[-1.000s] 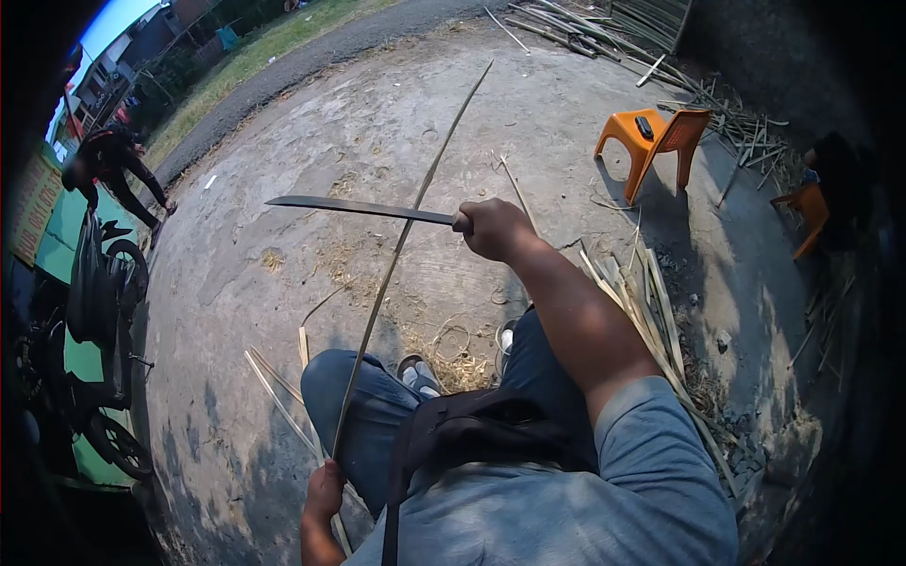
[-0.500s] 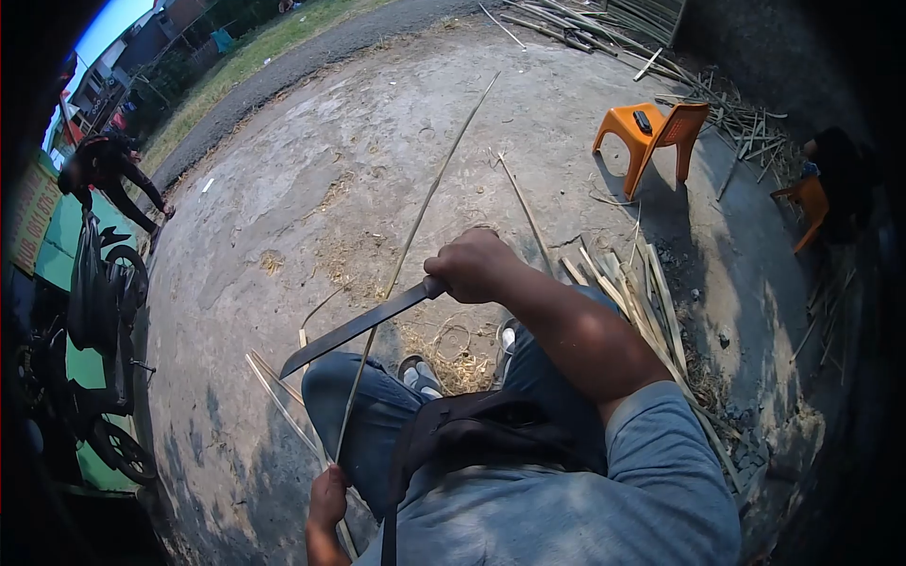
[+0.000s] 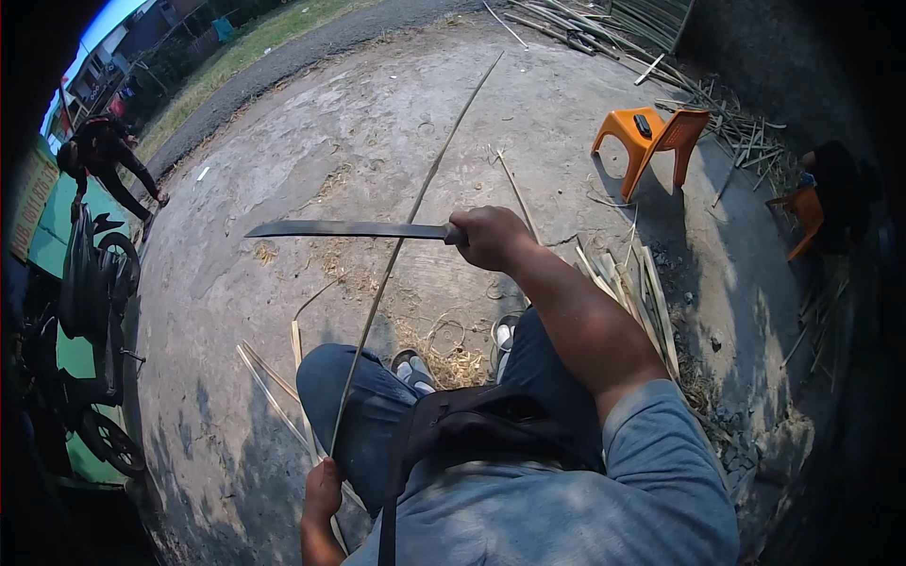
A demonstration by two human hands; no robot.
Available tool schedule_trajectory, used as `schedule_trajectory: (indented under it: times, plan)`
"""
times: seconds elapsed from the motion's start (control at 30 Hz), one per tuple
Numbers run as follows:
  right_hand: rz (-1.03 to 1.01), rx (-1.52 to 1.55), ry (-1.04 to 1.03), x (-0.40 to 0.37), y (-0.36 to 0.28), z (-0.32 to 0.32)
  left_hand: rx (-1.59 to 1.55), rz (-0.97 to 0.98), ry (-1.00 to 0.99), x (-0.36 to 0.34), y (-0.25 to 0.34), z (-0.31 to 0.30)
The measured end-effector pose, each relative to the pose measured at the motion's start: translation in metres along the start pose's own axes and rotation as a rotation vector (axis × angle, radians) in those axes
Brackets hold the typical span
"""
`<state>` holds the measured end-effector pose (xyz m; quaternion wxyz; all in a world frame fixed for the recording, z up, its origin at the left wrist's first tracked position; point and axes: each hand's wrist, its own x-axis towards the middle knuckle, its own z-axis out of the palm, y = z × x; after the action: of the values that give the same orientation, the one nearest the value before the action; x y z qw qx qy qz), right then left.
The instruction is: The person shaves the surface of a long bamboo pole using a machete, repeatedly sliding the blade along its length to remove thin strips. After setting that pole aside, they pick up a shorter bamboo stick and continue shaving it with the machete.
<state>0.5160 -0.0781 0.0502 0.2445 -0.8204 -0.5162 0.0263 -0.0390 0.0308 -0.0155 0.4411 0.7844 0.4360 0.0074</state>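
R hand (image 3: pixel 489 236) fingers closed on machete (image 3: pixel 344 229) held level across bamboo strip (image 3: pixel 396 255); L hand (image 3: pixel 323 489) grips strip's near end by knee.

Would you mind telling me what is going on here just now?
A seated person grips a thin bamboo strip low down with the left hand and a long knife in the right hand, its blade level across the strip. Beside them cut strips lie on the concrete, an orange chair beyond.
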Motion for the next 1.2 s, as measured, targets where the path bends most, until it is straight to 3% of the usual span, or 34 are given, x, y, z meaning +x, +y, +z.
schedule_trajectory:
  times: [0.1,0.2,0.3,0.43,0.53,0.77,0.9,1.03,1.2]
  plan:
    - [-0.199,-0.083,-0.089,-0.005,-0.03,0.015,-0.004,0.022,0.007,-0.001,0.005,0.0]
    - [-0.266,-0.225,-0.208,-0.003,-0.051,0.003,0.004,0.07,0.022,-0.004,0.017,0.0]
    - [-0.199,-0.044,-0.029,0.003,-0.021,0.012,-0.012,0.059,0.021,-0.002,0.009,0.0]
    - [0.233,0.122,0.035,0.01,0.012,-0.002,-0.012,0.048,0.016,0.0,0.006,0.0]
    - [0.323,0.079,0.104,0.007,0.02,-0.007,-0.035,0.04,0.016,-0.001,0.008,0.0]
    - [-0.118,-0.049,-0.076,-0.005,-0.019,0.002,-0.067,-0.027,-0.011,0.001,0.001,0.0]
    - [-0.217,-0.104,-0.07,-0.001,-0.02,-0.005,-0.09,-0.044,-0.013,0.001,-0.01,-0.002]
    - [0.169,0.146,-0.046,0.01,0.018,-0.006,-0.058,-0.117,-0.02,0.003,-0.007,-0.002]
    - [0.183,0.174,0.044,0.003,0.026,-0.009,-0.074,-0.145,-0.02,0.003,0.011,-0.003]
